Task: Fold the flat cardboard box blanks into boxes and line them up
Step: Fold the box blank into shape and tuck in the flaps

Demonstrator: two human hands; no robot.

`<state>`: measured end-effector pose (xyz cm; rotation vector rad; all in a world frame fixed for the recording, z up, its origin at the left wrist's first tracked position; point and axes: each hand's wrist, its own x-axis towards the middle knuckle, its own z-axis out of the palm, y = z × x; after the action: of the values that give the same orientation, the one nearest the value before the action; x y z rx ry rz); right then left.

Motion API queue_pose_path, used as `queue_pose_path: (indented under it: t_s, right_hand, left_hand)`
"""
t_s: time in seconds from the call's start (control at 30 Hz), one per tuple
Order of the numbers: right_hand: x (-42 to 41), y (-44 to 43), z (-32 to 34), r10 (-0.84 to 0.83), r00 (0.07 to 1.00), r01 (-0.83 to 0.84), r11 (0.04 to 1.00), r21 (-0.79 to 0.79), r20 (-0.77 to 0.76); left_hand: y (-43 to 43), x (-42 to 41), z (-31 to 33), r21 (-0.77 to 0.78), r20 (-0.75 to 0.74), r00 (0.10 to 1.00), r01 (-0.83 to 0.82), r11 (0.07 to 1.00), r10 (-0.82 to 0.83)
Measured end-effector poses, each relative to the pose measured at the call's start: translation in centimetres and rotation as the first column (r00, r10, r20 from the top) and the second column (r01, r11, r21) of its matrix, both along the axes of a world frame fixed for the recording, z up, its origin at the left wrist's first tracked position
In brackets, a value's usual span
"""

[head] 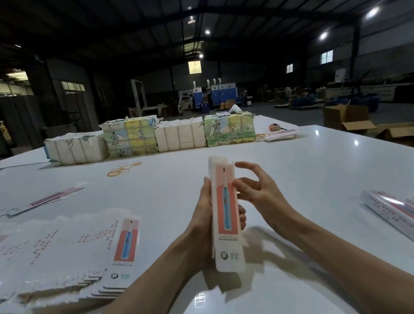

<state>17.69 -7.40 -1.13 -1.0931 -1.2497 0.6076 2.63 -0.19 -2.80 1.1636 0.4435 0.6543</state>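
My left hand (203,221) grips the box (226,214) upright between my hands, fingers curled round its back, presumably to keep the panels square. My right hand (256,190) holds nothing, fingers spread and loosely bent at its right edge (thumb seems to touch). Thin glossy card, slim, rectangular; flat blanks (56,251) fan left of my left wrist.

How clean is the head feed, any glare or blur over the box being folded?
Head view: the tall white-and-orange cardboard box in the left hand reads fairly sharp; the fanned white flat blanks at left are smeared; lamp glare spots the glossy white table; the hall behind is dim.
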Motion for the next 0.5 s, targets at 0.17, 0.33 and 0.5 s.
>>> queue_pose_path:
  t_s: [0.17, 0.33, 0.5]
  right_hand:
    - [0.8, -0.1, 0.0, 0.014, 1.000, -0.014, 1.000, 0.011, 0.021]
    - [0.9, 0.2, -0.1, 0.024, 0.998, -0.024, 1.000, 0.004, 0.066]
    - [1.0, 0.3, -0.1, 0.027, 0.997, -0.026, 0.999, -0.026, 0.075]
  left_hand:
    - [-0.3, 0.7, -0.6, 0.275, -0.033, 0.952, -0.285, 0.918, 0.306]
    - [-0.5, 0.6, 0.2, 0.364, 0.033, 0.980, -0.194, 0.911, 0.195]
    - [-0.8, 1.2, 0.4, 0.442, -0.031, 0.981, -0.157, 0.883, 0.190]
